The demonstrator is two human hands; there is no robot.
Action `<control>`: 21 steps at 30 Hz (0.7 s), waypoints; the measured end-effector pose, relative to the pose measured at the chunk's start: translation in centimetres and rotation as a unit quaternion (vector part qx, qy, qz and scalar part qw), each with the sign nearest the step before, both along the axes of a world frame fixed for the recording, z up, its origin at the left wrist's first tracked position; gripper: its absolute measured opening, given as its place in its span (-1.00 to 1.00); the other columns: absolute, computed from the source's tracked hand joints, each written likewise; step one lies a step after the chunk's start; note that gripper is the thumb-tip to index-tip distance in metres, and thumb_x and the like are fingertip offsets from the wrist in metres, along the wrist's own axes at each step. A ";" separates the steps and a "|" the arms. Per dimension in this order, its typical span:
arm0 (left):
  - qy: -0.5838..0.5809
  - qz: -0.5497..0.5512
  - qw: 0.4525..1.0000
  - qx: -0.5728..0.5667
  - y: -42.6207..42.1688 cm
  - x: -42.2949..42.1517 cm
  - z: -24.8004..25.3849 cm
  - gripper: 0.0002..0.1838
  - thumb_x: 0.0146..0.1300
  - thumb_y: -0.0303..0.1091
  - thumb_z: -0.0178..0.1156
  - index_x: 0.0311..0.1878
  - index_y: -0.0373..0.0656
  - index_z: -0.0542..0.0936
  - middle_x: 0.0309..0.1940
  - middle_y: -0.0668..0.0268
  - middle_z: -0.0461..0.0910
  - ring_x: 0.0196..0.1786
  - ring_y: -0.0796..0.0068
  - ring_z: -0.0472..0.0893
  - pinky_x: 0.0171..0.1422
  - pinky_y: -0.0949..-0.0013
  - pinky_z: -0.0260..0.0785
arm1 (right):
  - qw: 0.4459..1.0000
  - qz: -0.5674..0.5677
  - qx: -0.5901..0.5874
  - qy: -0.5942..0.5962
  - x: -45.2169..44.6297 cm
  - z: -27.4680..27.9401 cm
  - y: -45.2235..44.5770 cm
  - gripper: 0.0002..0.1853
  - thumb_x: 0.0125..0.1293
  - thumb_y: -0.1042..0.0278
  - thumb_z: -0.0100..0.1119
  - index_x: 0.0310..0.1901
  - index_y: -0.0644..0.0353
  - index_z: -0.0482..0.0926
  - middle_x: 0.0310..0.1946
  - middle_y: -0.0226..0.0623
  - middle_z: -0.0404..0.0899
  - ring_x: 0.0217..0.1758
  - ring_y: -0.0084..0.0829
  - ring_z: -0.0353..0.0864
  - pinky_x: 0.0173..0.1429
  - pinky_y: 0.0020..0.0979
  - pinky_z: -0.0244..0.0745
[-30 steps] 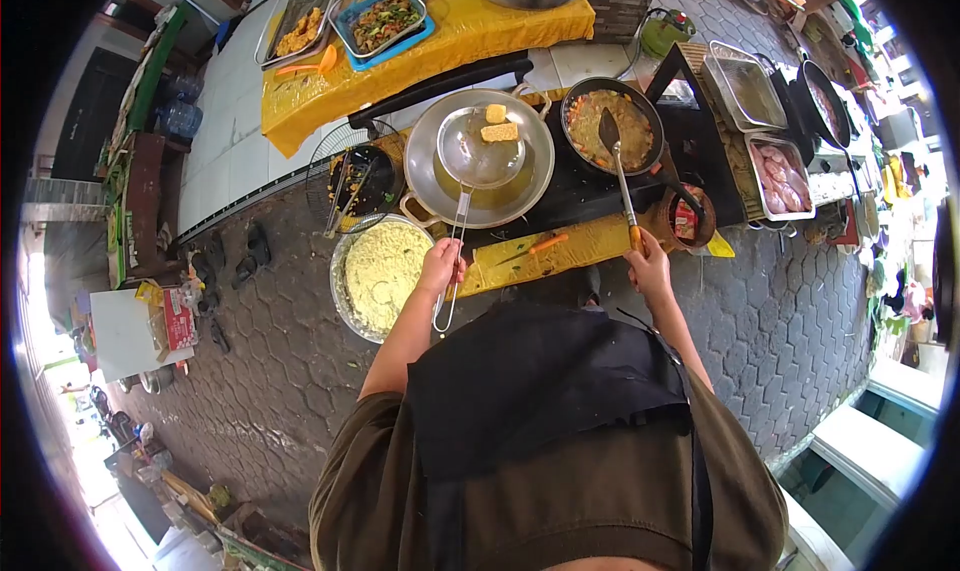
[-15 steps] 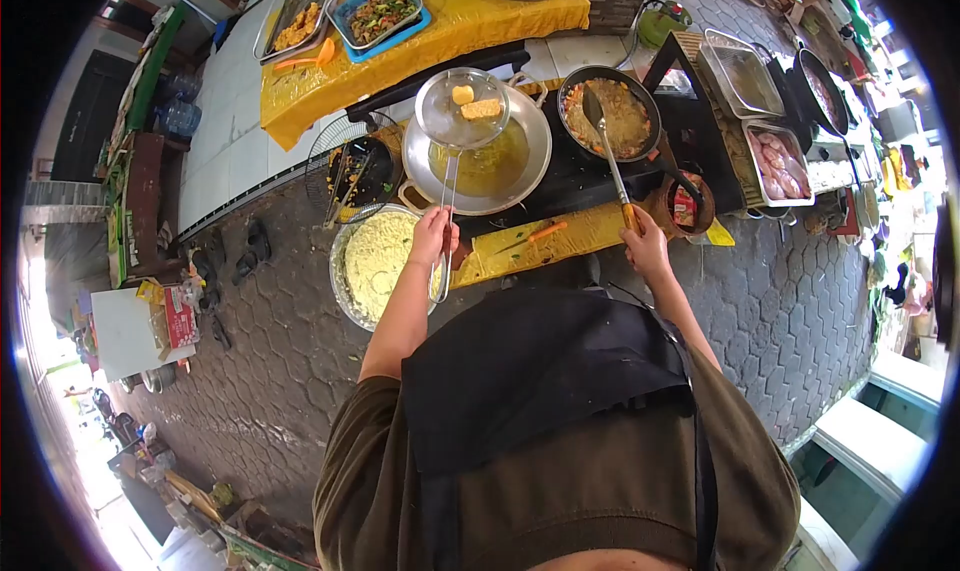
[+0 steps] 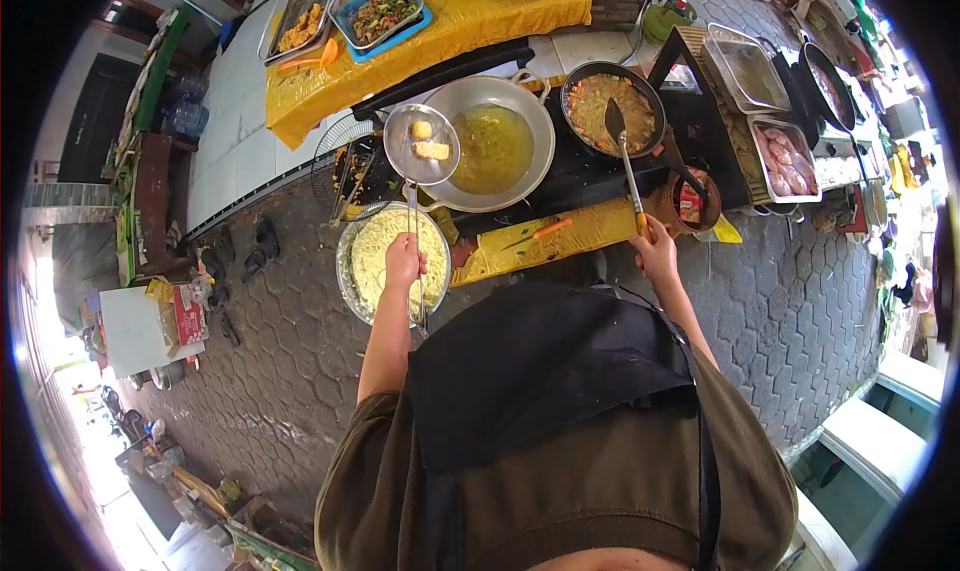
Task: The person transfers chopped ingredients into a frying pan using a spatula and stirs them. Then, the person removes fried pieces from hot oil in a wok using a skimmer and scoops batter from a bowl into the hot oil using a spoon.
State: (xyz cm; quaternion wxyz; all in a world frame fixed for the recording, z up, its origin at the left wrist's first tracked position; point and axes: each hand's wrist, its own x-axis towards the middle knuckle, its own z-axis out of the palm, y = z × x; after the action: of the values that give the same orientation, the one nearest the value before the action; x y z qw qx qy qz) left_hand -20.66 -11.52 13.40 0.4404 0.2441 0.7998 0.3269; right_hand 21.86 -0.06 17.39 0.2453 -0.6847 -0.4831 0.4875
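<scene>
My left hand (image 3: 405, 261) is closed round the handle of a skimmer strainer (image 3: 408, 170). Two golden fried pieces (image 3: 431, 151) lie in its mesh bowl, which hangs over the left rim of a wide wok (image 3: 543, 121) with yellow oil inside. Below that hand sits a bowl of pale batter (image 3: 365, 286). My right hand (image 3: 655, 251) grips the wooden handle of a spatula (image 3: 632, 179). Its dark blade rests in a frying pan (image 3: 655, 96) of brown sauce with orange bits.
A wire basket over a dark pan (image 3: 350, 176) stands left of the wok. An orange-handled knife (image 3: 552, 228) lies on the yellow front ledge (image 3: 500, 261). Trays of cooked food (image 3: 375, 16) sit on the back table; a tray of raw meat (image 3: 785, 161) is at right.
The strainer with its fried pieces has moved left and toward me, from over the wok's middle to its left rim. The spatula has shifted slightly to the right and toward me.
</scene>
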 end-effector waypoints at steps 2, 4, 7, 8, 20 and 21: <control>0.021 0.002 1.000 -0.013 0.0 0.5 -0.7 -0.72 0.36 -0.21 -0.14 -0.14 -0.24 0.41 -0.72 0.27 0.42 -0.78 0.50 0.40 -0.73 0.43 0.22 | 1.000 0.003 -0.007 0.002 -0.1 0.0 0.1 -0.45 0.03 0.45 0.13 0.15 0.20 0.36 -0.60 -0.36 0.43 -0.75 -0.60 0.35 -0.72 -0.50 0.22; 0.052 0.000 0.998 -0.024 0.2 0.8 -2.5 -0.75 0.36 -0.23 -0.14 -0.15 -0.22 0.42 -0.73 0.24 0.42 -0.78 0.46 0.42 -0.72 0.41 0.24 | 1.000 0.003 -0.004 0.011 -0.2 -0.1 0.1 -0.45 0.02 0.46 0.13 0.15 0.21 0.37 -0.60 -0.36 0.43 -0.75 -0.60 0.34 -0.72 -0.51 0.21; 0.077 -0.019 0.996 -0.030 0.7 1.3 -5.8 -0.77 0.34 -0.20 -0.14 -0.19 -0.14 0.41 -0.70 0.25 0.45 -0.78 0.46 0.42 -0.75 0.39 0.23 | 0.999 0.010 0.006 0.037 -0.4 -0.3 0.3 -0.45 0.01 0.47 0.13 0.14 0.23 0.36 -0.61 -0.37 0.42 -0.76 -0.61 0.33 -0.72 -0.52 0.19; 0.074 -0.019 0.996 -0.050 1.1 1.8 -6.1 -0.77 0.34 -0.19 -0.13 -0.20 -0.14 0.41 -0.69 0.24 0.45 -0.78 0.45 0.43 -0.74 0.38 0.23 | 0.999 0.015 0.007 0.049 -0.4 -0.3 0.2 -0.44 0.01 0.48 0.14 0.14 0.24 0.36 -0.61 -0.37 0.43 -0.76 -0.61 0.33 -0.72 -0.53 0.19; -0.136 -0.001 0.991 -0.009 3.7 7.0 -10.8 -0.75 0.36 -0.14 -0.14 -0.29 -0.10 0.38 -0.71 0.32 0.43 -0.79 0.51 0.41 -0.74 0.43 0.22 | 0.999 0.006 -0.020 0.027 1.4 2.0 -0.2 -0.43 0.04 0.49 0.14 0.16 0.28 0.32 -0.56 -0.36 0.43 -0.77 -0.62 0.32 -0.73 -0.53 0.16; -0.167 0.000 0.986 0.013 4.0 7.6 -10.2 -0.74 0.36 -0.12 -0.12 -0.35 -0.07 0.38 -0.71 0.35 0.43 -0.79 0.54 0.38 -0.76 0.48 0.16 | 0.999 0.002 -0.019 0.029 1.7 2.0 -0.3 -0.43 0.04 0.49 0.15 0.16 0.27 0.32 -0.55 -0.36 0.43 -0.77 -0.61 0.32 -0.74 -0.53 0.16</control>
State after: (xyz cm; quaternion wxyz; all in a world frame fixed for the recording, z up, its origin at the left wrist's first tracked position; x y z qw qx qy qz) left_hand -13.10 -7.53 3.21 0.5649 0.1916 0.7104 0.3735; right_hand 23.60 -0.33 19.40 0.2451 -0.6739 -0.4677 0.5167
